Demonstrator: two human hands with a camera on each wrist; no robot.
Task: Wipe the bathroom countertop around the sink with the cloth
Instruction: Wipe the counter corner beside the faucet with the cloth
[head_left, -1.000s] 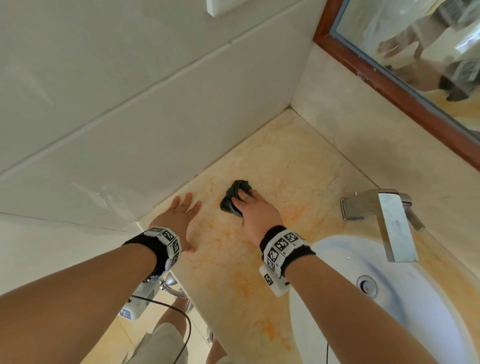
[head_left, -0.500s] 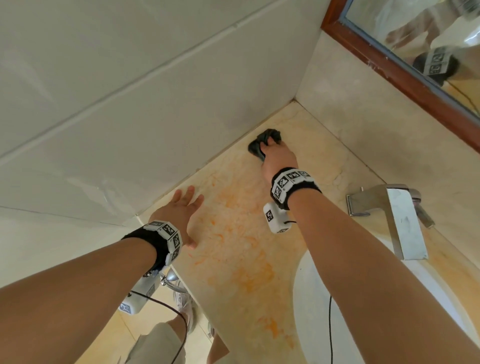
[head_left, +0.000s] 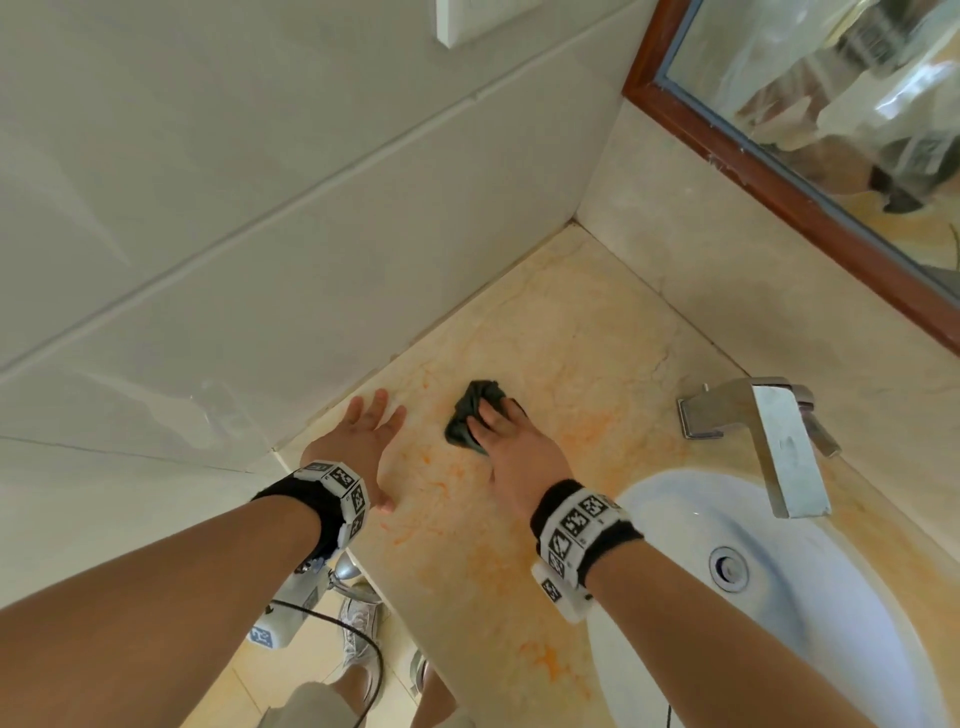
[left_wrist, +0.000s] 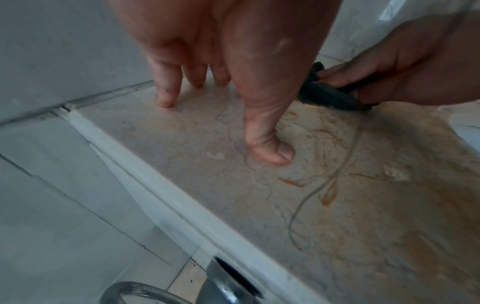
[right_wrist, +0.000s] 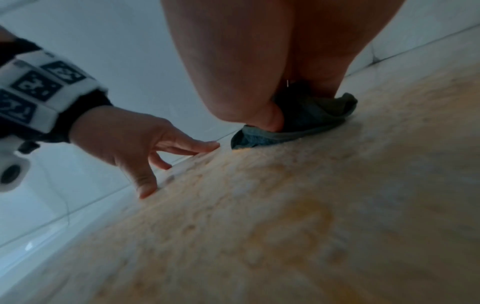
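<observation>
A dark bunched cloth (head_left: 470, 415) lies on the beige, orange-stained marble countertop (head_left: 571, 353), left of the sink (head_left: 810, 613). My right hand (head_left: 498, 428) lies over the cloth, fingers on top and thumb tucked against its side, holding it down on the stone. The right wrist view shows the cloth (right_wrist: 306, 119) running up under the palm. My left hand (head_left: 376, 441) is spread beside it near the side wall. Its fingertips (left_wrist: 166, 100) and thumb rest on the bare counter and hold nothing.
A chrome faucet (head_left: 774, 441) stands behind the white basin. A tiled wall (head_left: 260, 218) bounds the counter on the left, and a wood-framed mirror (head_left: 831, 130) hangs above the back wall. The counter's front edge (left_wrist: 155, 174) runs below my left hand, over a chrome fitting (left_wrist: 223, 281).
My right hand slid the cloth out toward the far corner by the wall, then drew it back next to my left hand. The left hand stayed planted.
</observation>
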